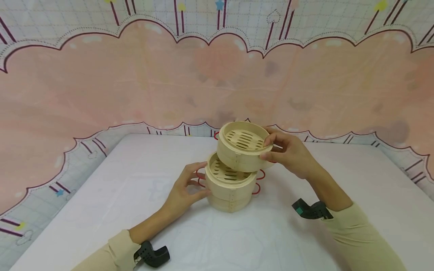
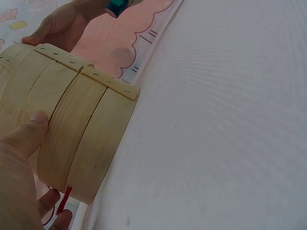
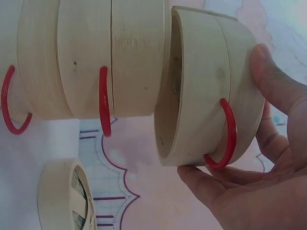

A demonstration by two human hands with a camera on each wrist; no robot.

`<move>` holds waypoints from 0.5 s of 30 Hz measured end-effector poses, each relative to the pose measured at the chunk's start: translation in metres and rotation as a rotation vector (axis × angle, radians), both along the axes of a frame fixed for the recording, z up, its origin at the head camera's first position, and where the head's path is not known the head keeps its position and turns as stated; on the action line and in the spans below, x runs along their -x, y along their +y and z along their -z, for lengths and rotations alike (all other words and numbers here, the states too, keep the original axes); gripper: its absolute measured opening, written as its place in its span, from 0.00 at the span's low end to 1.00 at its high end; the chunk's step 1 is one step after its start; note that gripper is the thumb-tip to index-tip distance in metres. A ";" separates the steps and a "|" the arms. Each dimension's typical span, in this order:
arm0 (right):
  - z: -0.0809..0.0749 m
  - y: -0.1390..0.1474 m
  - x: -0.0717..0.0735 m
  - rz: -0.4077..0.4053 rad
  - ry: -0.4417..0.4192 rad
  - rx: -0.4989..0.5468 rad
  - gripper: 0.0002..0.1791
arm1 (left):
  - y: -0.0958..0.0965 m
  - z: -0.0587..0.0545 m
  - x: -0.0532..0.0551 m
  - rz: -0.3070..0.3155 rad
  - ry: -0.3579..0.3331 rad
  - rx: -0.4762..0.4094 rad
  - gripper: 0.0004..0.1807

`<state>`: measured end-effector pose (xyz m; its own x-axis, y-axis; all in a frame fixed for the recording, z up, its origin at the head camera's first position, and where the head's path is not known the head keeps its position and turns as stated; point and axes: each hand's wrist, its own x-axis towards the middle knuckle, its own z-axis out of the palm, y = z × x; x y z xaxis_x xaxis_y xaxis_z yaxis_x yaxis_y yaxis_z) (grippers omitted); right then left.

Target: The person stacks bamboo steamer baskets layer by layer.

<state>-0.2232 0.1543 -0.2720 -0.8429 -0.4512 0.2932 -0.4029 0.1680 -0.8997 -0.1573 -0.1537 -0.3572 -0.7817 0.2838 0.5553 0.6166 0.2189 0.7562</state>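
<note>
A bamboo steamer basket (image 1: 242, 160) with a slatted floor hangs tilted over a stack of bamboo steamer baskets (image 1: 231, 192). My right hand (image 1: 288, 152) grips its right rim, thumb on the near wall and fingers across the edge; the right wrist view shows its red handle (image 3: 231, 136) between thumb and fingers. The raised basket's lower edge overlaps the stack's top on the far right side. My left hand (image 1: 183, 190) holds the stack's left side, thumb on the near wall, other fingers by the red handles (image 1: 200, 177), partly hidden behind the bamboo.
A white-covered table (image 1: 162, 233) bears the stack. In the right wrist view a round bamboo lid (image 3: 53, 194) with a woven top lies beyond the stack; the head view does not show it. A patterned pink curtain (image 1: 169, 82) stands behind the table.
</note>
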 end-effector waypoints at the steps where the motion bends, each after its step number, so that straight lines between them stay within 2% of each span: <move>1: 0.000 -0.001 -0.001 -0.003 -0.005 -0.003 0.13 | 0.000 0.000 0.001 0.000 0.003 0.002 0.40; 15: 0.005 -0.011 -0.006 -0.059 -0.012 -0.020 0.14 | -0.002 0.002 0.003 0.006 0.015 0.007 0.41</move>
<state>-0.2173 0.1434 -0.2765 -0.8181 -0.5057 0.2740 -0.4019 0.1619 -0.9012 -0.1604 -0.1557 -0.3594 -0.7714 0.2929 0.5649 0.6294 0.2205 0.7451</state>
